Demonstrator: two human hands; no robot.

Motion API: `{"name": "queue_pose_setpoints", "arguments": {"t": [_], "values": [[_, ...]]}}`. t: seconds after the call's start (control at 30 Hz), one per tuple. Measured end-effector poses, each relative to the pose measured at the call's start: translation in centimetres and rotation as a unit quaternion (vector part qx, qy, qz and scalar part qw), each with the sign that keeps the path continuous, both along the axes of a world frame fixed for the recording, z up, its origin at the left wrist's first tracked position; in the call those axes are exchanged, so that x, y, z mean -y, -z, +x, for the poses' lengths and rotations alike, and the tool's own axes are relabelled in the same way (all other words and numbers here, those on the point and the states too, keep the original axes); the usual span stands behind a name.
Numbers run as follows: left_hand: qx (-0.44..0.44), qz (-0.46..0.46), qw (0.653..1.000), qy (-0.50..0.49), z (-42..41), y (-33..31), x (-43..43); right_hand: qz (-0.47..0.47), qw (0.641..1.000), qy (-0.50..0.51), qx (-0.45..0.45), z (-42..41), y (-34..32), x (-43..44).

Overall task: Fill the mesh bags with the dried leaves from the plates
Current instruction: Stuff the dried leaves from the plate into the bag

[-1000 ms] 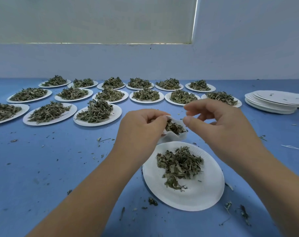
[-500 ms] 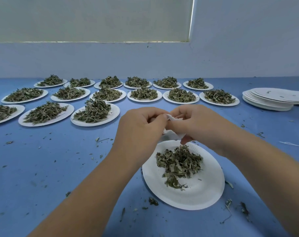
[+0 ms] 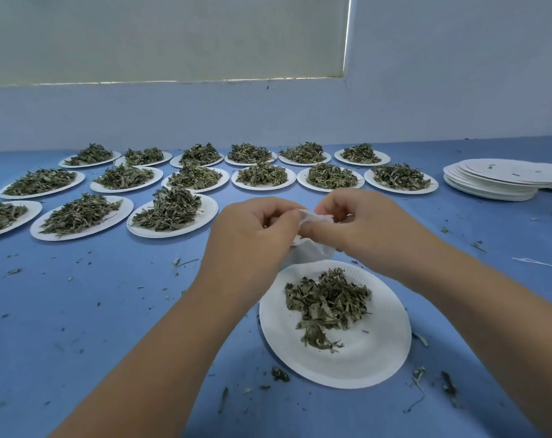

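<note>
since a second ago our right hand (image 3: 372, 229) has come onto the mesh bag (image 3: 315, 251), and its leaf-filled mouth no longer shows. we judge this portion is in, mouth being worked. left hand (image 3: 252, 235) and right both pinch the bag top with curled fingers, above the near plate (image 3: 363, 358), where dried leaves (image 3: 328, 301) remain.

Mesh bag (image 3: 312, 251): white, crumpled, held just above the far rim of the near plate; its top is pinched between the left hand (image 3: 252, 235) and the right hand (image 3: 369, 226), and its contents are hidden.
Near plate (image 3: 347, 358): white paper, laid flat.
Dried leaves (image 3: 328, 300): a small, loose green-brown heap on the near plate's far half.
Heaped plates (image 3: 206, 210): set in three rows behind, each piled with leaves.
Empty plates (image 3: 495, 181): stacked at far right, well apart.
</note>
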State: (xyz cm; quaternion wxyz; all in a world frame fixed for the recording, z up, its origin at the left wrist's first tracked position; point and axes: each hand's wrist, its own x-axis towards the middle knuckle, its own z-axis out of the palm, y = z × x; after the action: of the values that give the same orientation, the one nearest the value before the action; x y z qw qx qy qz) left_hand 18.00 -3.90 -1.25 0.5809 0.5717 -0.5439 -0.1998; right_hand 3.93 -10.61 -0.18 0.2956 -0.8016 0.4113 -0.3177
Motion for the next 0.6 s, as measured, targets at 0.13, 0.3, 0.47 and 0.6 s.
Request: {"name": "queue_pose_setpoints", "arguments": {"t": [0.13,0.3,0.47,0.6], "values": [[-0.003,-0.025,0.998,-0.051,0.8,-0.1,0.2,-0.033,0.995,0.057,-0.077,-2.6,0.2,-0.7],[0.022,-0.049,0.995,-0.089,1.4,-0.3,0.0,-0.034,0.970,0.039,-0.239,-3.0,1.5,-3.1],[0.084,-0.069,0.989,-0.104,1.3,-0.2,-0.1,-0.107,0.960,0.043,-0.253,-1.9,2.5,-4.6],[0.129,-0.080,0.982,-0.109,1.2,0.2,0.1,-0.096,0.955,0.033,-0.279,-1.8,3.0,-4.5]]}}
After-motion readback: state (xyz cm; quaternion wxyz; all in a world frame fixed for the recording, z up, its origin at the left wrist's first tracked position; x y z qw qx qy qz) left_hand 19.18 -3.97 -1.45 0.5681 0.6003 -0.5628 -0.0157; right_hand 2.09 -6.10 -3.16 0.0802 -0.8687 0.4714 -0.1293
